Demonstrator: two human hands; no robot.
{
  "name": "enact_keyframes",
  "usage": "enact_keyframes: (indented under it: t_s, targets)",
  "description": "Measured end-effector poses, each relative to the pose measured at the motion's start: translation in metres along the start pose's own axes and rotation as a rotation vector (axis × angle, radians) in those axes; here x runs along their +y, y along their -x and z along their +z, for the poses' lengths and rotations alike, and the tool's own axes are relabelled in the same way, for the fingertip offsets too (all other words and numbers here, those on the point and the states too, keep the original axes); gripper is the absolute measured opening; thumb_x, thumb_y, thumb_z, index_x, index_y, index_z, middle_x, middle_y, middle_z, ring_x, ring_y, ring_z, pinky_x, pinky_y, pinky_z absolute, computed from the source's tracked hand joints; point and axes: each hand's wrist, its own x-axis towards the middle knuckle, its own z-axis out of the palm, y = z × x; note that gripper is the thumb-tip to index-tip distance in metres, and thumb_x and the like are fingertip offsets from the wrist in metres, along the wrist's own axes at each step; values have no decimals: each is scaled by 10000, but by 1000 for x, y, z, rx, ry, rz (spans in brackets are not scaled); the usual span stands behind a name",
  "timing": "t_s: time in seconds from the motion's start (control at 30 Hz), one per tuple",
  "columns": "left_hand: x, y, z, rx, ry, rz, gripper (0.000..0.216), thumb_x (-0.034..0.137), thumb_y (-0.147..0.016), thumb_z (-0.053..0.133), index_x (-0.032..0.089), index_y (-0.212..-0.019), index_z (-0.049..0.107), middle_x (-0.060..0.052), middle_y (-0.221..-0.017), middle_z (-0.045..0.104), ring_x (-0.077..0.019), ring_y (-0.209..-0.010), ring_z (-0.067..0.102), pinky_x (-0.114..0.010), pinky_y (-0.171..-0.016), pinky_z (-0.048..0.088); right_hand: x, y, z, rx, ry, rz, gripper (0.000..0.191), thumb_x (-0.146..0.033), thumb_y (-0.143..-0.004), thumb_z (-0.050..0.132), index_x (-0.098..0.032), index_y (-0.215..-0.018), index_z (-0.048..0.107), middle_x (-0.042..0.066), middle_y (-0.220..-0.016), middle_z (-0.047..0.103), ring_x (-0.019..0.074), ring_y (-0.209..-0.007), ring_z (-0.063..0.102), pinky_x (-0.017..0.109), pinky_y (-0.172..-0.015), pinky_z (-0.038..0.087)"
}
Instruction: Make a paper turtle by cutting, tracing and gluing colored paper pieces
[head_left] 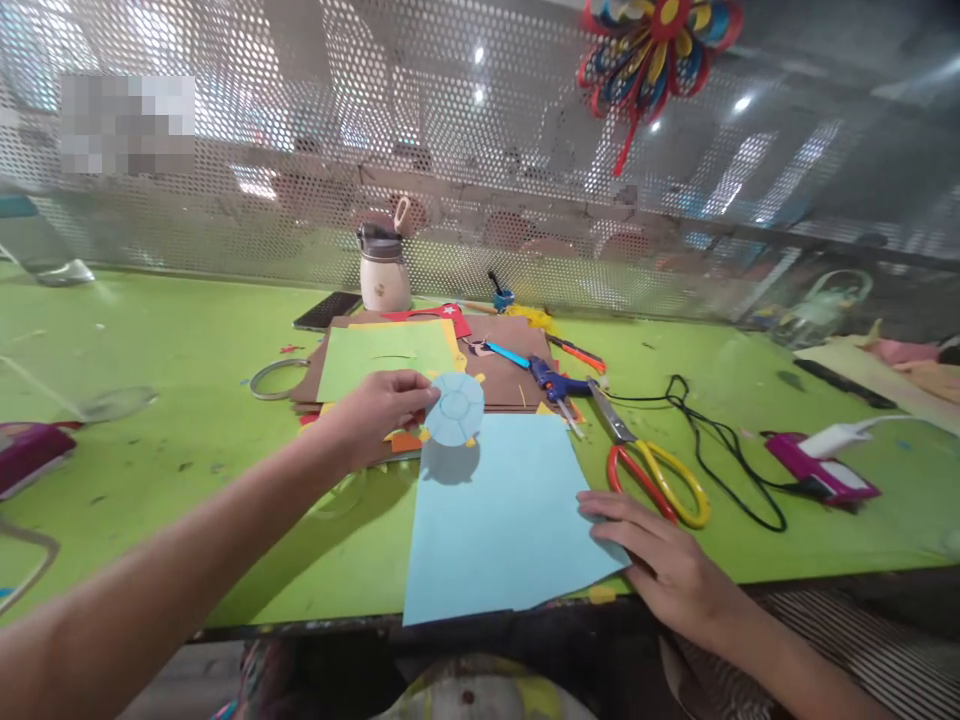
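Between the fingertips of my left hand [390,410] is a paper turtle cutout [454,408], round and light blue with drawn shell lines and small yellow legs. It is held above a light blue sheet of paper [502,520] and casts a shadow on it. My right hand [667,560] grips the sheet's lower right edge, fingers on top and the thumb mostly hidden. Scissors [652,475] with one red and one yellow handle lie just beyond that hand. Behind the sheet is a blue glue gun [555,382], close to brown sheets [510,375].
Green paper [375,350] tops the brown stack. A beige jug [385,275] and dark phone [328,310] stand behind. At left lies a tape ring [279,379]. A black cord [720,440] runs to a purple power strip [821,467]. Perforated mesh [450,130] borders the table.
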Motion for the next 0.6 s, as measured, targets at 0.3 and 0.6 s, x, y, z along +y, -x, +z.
enact_keyframes:
  t_s: [0.3,0.6]
  targets:
    - [-25,41,7,45,-129,-9,104,88,-635,761,167,-639,694,-12,-486,585,-106,-412,464,-205,-384,356,-5,9,-5,39,-169,40,371,65,-803,378,-201,-989,558,129,-1147,638,239,-1204,547,436,-985,499]
    - [-39,71,-1,292,-208,160,340,276,-608,797,217,-775,506,47,-574,606,-121,-466,528,-223,-451,416,-14,10,-5,12,-144,4,354,74,-822,367,-172,-993,555,147,-1155,618,246,-1236,503,423,-993,481]
